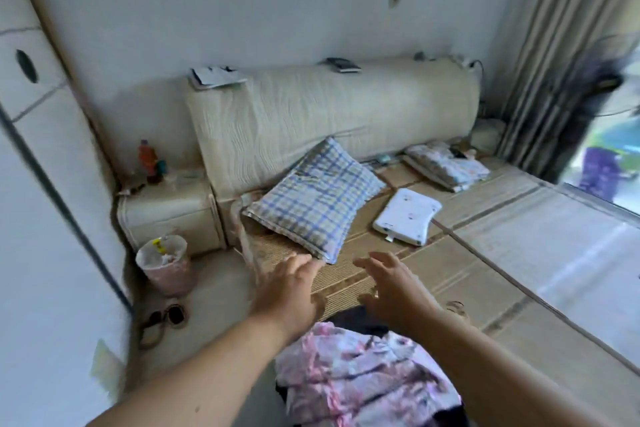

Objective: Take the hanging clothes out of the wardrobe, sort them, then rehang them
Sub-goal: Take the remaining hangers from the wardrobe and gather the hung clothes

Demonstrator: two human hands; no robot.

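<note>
— Where are the clothes lying?

— The clothes [363, 381] are lying in a heap on the near edge of the bed [502, 246], well in front of the checked pillow [311, 201]. A pink-and-white garment is sitting on top of something dark.

— And what are the hands doing?

— Both are hovering between the heap and the pillow. The left hand [291, 284] is showing a spread grip, fingers straight, holding nothing. Its fingertips are lying right at the pillow's near corner, and I cannot tell whether they are touching it. The right hand [391, 282] is hovering just right of that corner, its grip also spread and loose, holding nothing.

— What is sitting around the pillow?

— A flat white pad [407, 217] is lying just right of the pillow. Folded bedding [446, 165] is sitting further right and behind it. The pillow is leaning back on the headboard [329, 111]. Left of the pillow a bedside cabinet [166, 215] is carrying a bottle [144, 156]. A pink bin [166, 267] is standing on the floor, left of the pillow and nearer, with slippers [166, 317] nearer still.
</note>
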